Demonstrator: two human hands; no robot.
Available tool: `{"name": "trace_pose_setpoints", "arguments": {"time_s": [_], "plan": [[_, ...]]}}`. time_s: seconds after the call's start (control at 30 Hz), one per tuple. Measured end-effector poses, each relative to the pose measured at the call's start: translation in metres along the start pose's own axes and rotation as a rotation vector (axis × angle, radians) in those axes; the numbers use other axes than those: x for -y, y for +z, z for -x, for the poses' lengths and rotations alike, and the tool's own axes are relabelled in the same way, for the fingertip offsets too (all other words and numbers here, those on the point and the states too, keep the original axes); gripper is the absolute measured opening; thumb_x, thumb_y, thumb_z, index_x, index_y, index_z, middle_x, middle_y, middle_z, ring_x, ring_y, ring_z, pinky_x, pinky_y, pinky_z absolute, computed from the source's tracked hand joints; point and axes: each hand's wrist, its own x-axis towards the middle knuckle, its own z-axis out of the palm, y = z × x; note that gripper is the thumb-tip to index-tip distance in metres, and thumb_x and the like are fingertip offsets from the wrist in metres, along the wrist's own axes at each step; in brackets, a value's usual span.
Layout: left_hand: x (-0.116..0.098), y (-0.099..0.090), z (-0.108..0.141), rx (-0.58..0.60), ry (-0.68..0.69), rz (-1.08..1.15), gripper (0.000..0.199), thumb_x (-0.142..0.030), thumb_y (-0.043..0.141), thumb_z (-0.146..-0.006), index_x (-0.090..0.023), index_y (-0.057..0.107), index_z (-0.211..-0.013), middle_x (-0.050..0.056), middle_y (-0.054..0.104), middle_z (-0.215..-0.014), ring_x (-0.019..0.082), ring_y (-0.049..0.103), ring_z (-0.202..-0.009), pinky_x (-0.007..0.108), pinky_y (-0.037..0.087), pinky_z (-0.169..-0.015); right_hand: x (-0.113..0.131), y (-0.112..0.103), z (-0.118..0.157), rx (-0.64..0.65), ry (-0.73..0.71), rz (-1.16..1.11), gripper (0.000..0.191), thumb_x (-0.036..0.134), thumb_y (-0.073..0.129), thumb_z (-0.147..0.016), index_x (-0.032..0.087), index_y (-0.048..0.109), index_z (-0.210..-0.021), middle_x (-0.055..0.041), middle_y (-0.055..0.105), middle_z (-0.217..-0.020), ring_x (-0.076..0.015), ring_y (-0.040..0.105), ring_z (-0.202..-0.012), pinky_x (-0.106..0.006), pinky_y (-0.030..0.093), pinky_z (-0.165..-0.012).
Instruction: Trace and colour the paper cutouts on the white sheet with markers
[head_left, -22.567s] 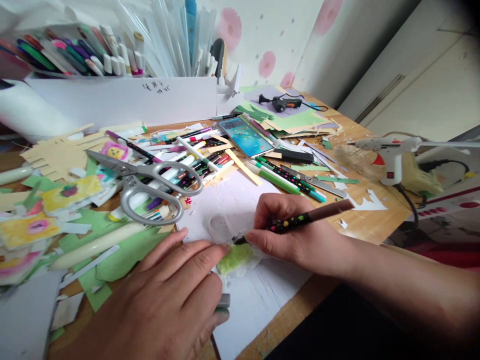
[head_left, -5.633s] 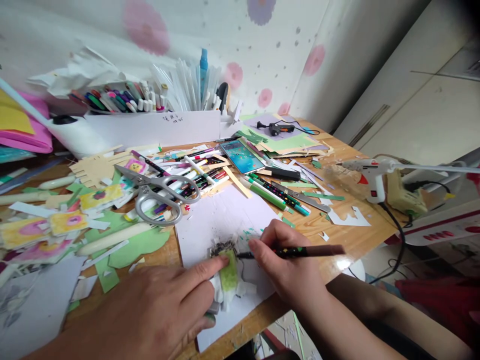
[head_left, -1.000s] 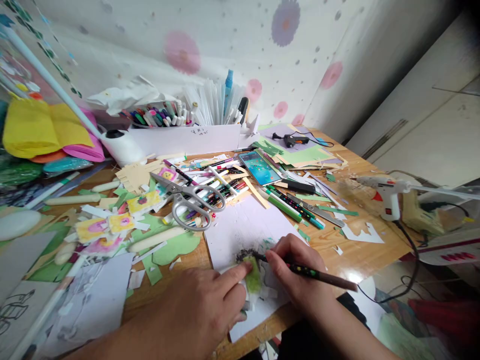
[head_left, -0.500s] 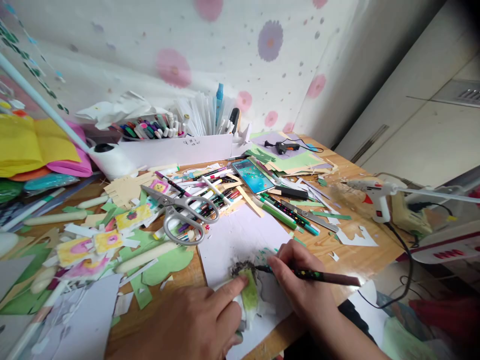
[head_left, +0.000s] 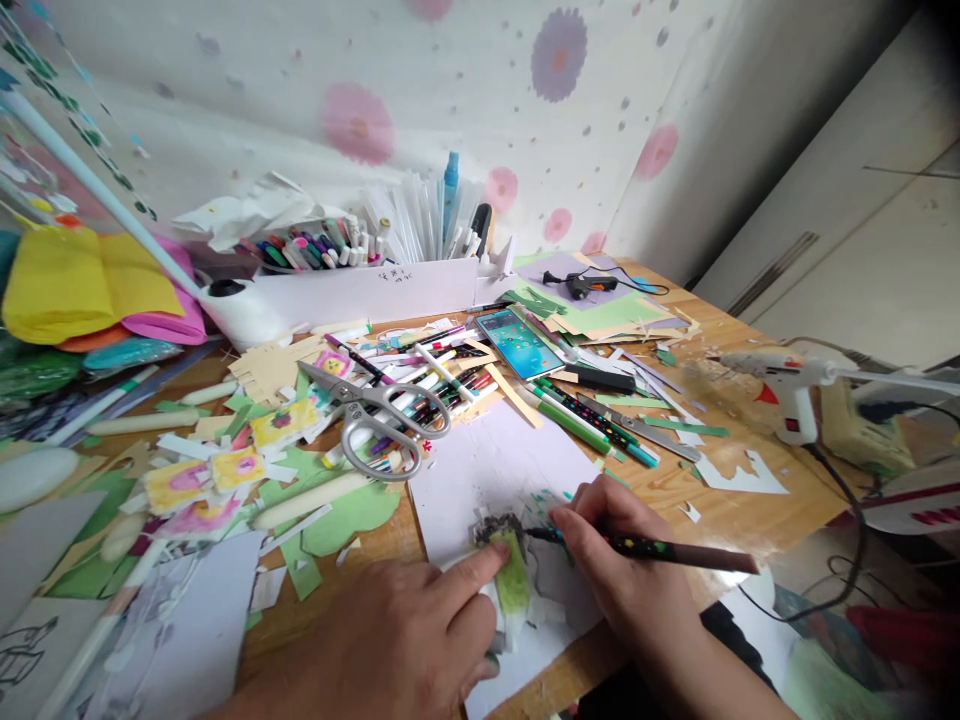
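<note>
My right hand (head_left: pixel 626 550) grips a dark marker pen (head_left: pixel 686 553) with coloured specks and a brown end. Its tip points left, at the dark scribbled edge of a small paper piece (head_left: pixel 513 585) coloured light green, with black shading at its top. My left hand (head_left: pixel 409 630) presses this piece with the index finger while its other fingers curl around the lower left side. Underneath lies a white sheet of paper (head_left: pixel 457 480) with teal pen marks near my right hand. Grey-handled scissors (head_left: pixel 360 405) rest beyond the sheet, on a heap of pens.
A phone (head_left: pixel 517 343) and loose green markers (head_left: pixel 574 420) lie behind the sheet. Paper scraps (head_left: pixel 345 520) cover the left side. A white glue gun (head_left: pixel 787 385) with a cable stands right. A long white box (head_left: pixel 360 295) and a pen bundle (head_left: pixel 322 245) are at the back.
The whole view has shifted slightly, so the table's things appear farther right. Both hands keep their hold; the pen tip stays beside the paper piece's dark edge.
</note>
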Motion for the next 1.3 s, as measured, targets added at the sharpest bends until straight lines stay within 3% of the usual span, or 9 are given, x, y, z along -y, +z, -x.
{"name": "trace_pose_setpoints", "arguments": {"time_s": [0.3,0.53,0.77,0.97,1.1,1.3], "plan": [[0.0001,0.0014,0.0011,0.029,-0.006,0.038,0.013,-0.019,0.062,-0.082,-0.021,0.058,-0.095,0.004,0.053,-0.137,0.023,0.069,-0.082,0.039,0.059,-0.064,0.0042,-0.0006,-0.0028,-0.006,0.028,-0.041,0.026,0.03,0.059,-0.08,0.021,0.045,-0.059,0.0036,0.046,-0.052,-0.0111,0.041,-0.049,-0.023,0.033,-0.045],[-0.0011,0.0034,0.0028,-0.057,-0.01,0.022,0.016,-0.013,0.053,-0.086,-0.021,0.058,-0.099,0.004,0.054,-0.137,0.021,0.067,-0.086,0.036,0.056,-0.07,0.0037,-0.0005,-0.0027,-0.048,0.067,-0.131,0.028,0.028,0.057,-0.077,0.022,0.04,-0.056,0.0049,0.041,-0.05,-0.0111,0.038,-0.049,-0.024,0.031,-0.047],[-0.0011,0.0071,0.0007,-0.078,0.019,-0.019,0.017,-0.015,0.052,-0.084,-0.019,0.061,-0.097,0.006,0.059,-0.131,0.023,0.069,-0.08,0.037,0.056,-0.062,0.0072,-0.0007,-0.004,-0.046,0.045,-0.101,0.026,0.026,0.057,-0.073,0.021,0.04,-0.055,0.0048,0.043,-0.049,-0.0108,0.039,-0.048,-0.024,0.031,-0.047],[-0.0027,0.0038,0.0029,-0.112,-0.023,0.032,0.015,-0.013,0.053,-0.085,-0.02,0.06,-0.097,0.005,0.057,-0.133,0.022,0.068,-0.087,0.035,0.056,-0.07,0.008,-0.0004,-0.0043,-0.056,0.045,-0.074,0.026,0.026,0.057,-0.073,0.022,0.04,-0.054,0.0048,0.043,-0.049,-0.011,0.039,-0.048,-0.024,0.032,-0.047],[-0.0015,0.0037,0.0037,-0.128,-0.006,0.03,0.016,-0.012,0.052,-0.085,-0.02,0.06,-0.096,0.006,0.057,-0.133,0.02,0.069,-0.083,0.031,0.054,-0.066,0.0093,0.0006,-0.0051,-0.09,0.044,-0.045,0.026,0.028,0.058,-0.075,0.022,0.041,-0.056,0.0048,0.044,-0.05,-0.0112,0.04,-0.049,-0.024,0.032,-0.047],[-0.0014,0.0034,0.0053,-0.107,0.005,0.029,0.01,-0.014,0.053,-0.085,-0.019,0.058,-0.093,0.009,0.056,-0.134,0.023,0.069,-0.086,0.035,0.056,-0.067,0.0073,0.0008,-0.0049,-0.074,0.054,-0.052,0.026,0.028,0.058,-0.075,0.021,0.042,-0.056,0.0045,0.045,-0.05,-0.0112,0.041,-0.048,-0.024,0.031,-0.046]]}}
